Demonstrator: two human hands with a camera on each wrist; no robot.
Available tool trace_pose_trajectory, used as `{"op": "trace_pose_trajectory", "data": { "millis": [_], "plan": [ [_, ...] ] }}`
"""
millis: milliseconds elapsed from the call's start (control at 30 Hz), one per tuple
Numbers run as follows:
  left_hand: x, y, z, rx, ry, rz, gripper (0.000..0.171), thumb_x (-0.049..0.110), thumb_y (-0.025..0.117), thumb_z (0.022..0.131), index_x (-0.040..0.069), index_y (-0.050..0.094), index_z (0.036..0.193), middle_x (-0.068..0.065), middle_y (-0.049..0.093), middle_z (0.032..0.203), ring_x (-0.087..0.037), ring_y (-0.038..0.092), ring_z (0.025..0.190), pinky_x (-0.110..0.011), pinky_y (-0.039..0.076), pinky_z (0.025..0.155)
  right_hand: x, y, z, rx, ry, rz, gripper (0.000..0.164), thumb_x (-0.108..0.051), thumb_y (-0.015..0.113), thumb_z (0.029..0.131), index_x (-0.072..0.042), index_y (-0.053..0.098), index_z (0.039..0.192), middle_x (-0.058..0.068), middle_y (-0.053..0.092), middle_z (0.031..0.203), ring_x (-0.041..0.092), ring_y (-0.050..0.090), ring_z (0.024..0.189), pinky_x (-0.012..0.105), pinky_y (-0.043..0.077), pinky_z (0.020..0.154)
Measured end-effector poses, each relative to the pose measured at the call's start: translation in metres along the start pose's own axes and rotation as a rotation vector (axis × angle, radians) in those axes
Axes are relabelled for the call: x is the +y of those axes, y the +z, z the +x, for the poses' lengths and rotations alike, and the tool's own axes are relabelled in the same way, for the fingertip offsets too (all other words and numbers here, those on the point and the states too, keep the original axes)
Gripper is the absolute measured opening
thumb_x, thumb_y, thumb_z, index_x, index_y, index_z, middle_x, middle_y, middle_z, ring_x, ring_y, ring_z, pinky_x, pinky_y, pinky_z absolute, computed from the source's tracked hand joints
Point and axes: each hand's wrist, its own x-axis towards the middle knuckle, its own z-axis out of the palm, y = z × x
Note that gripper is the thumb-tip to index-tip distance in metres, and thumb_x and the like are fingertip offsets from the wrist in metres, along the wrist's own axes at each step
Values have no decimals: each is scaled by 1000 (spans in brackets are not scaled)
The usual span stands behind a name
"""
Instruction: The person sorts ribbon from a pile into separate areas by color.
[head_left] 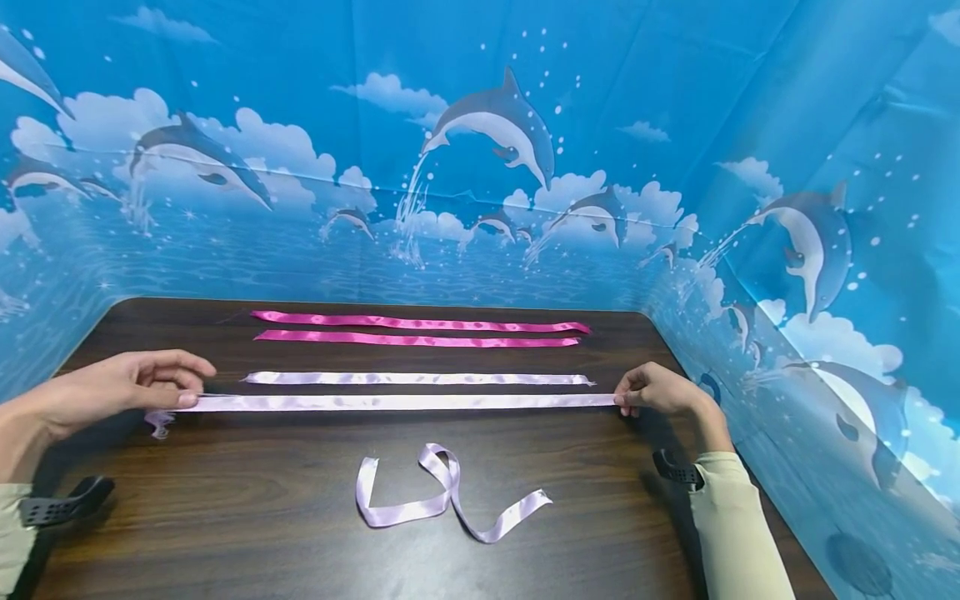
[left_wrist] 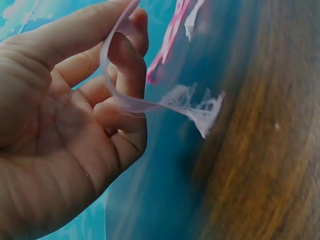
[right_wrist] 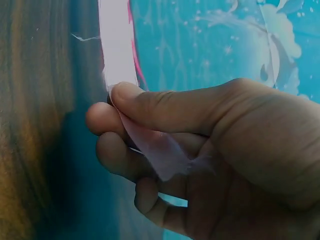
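Observation:
A pale lilac satin ribbon is stretched straight across the table between both hands. My left hand pinches it near the left end between thumb and fingers. Past that grip a short frayed tail curls down below the fingers in the left wrist view. At the other end my right hand pinches the ribbon, and its loose end lies across the inside of the fingers. Just beyond the stretched ribbon, and parallel to it, a second pale lilac ribbon lies flat.
Two bright pink ribbons, a farther one and a nearer one, lie side by side toward the back. Closer to me a lilac ribbon lies loosely curled. The dark wooden table meets a blue dolphin-print sheet behind and at right.

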Motion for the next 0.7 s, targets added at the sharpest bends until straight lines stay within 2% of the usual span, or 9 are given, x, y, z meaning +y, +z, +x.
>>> {"op": "trace_pose_trajectory", "data": {
  "millis": [167, 300, 500, 700],
  "plan": [
    [-8, 1, 3, 16, -3, 6, 60, 21, 64, 103, -8, 35, 146, -18, 62, 121, -25, 66, 99, -40, 54, 75, 9, 3, 2, 29, 62, 2, 10, -2, 65, 98, 2, 73, 92, 10, 69, 80, 27, 66, 74, 45, 55, 71],
    [-11, 2, 5, 15, 10, 13, 61, 20, 66, 101, -10, 36, 145, -18, 63, 120, -22, 66, 101, -39, 56, 79, 8, 2, 0, 71, 124, -43, 9, -4, 68, 97, -1, 73, 89, 8, 68, 79, 26, 65, 73, 44, 54, 70],
    [-10, 4, 8, 21, -31, 36, 65, 23, 70, 98, -9, 38, 145, -18, 62, 119, -25, 66, 101, -39, 55, 79, 6, 0, -4, 86, 159, -75, 9, 0, 66, 96, 0, 72, 90, 8, 67, 80, 25, 65, 73, 44, 55, 71],
    [-10, 7, 11, 34, -32, 61, 62, 21, 70, 99, -10, 40, 144, -16, 62, 119, -24, 65, 101, -38, 55, 79, -1, -3, -7, 93, 185, -83, 8, 1, 65, 96, 3, 73, 93, 10, 70, 85, 28, 68, 77, 46, 56, 73]
  ]
}}
